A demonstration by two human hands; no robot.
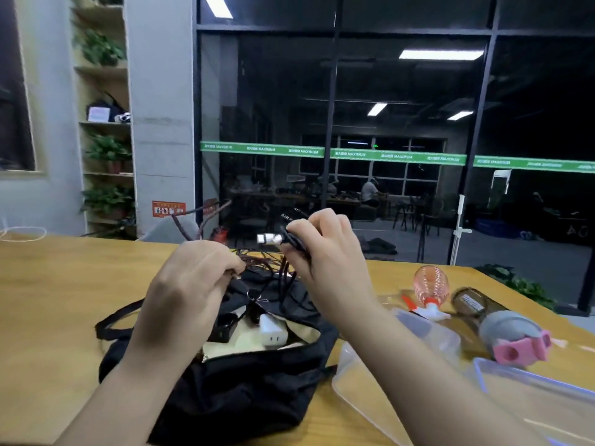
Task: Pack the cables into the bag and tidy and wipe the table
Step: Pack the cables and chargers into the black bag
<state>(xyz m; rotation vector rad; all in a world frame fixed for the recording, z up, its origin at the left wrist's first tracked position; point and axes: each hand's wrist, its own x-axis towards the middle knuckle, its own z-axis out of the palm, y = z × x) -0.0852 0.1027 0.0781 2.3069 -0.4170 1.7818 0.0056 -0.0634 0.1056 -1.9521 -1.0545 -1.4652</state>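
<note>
Two bare forearms reach in from the near edge over a black bag [244, 391] that sits open on a wooden bench [58, 304]. The left hand [190, 284] hovers above the bag's mouth, its fingers [225, 265] curled around a reddish-brown braided cable [190, 226] whose loops rise toward the far side. The right hand [325, 252], held higher and just to the right, grips a bundle of black cables [289, 249] with a silver plug [267, 238] sticking out to the left of the fist; the strands trail down from both hands into the bag. Inside the opening, against a pale lining, lie a white charger [272, 329] with two prongs and a dark boxy item [222, 329] just left of it, partly hidden by the left wrist. A black strap [119, 317] loops out from the bag to the left.

To the right of the bag lie clear plastic containers [402, 358], one with a blue-edged lid [531, 381] at the near right. Beyond them rest a grey and pink bottle [502, 326] on its side and a pink ribbed glass [431, 281], blurred. A white cord [22, 233] lies at the far left edge of the bench. Behind stand a shelf of plants [106, 149] and dark glass walls [402, 123].
</note>
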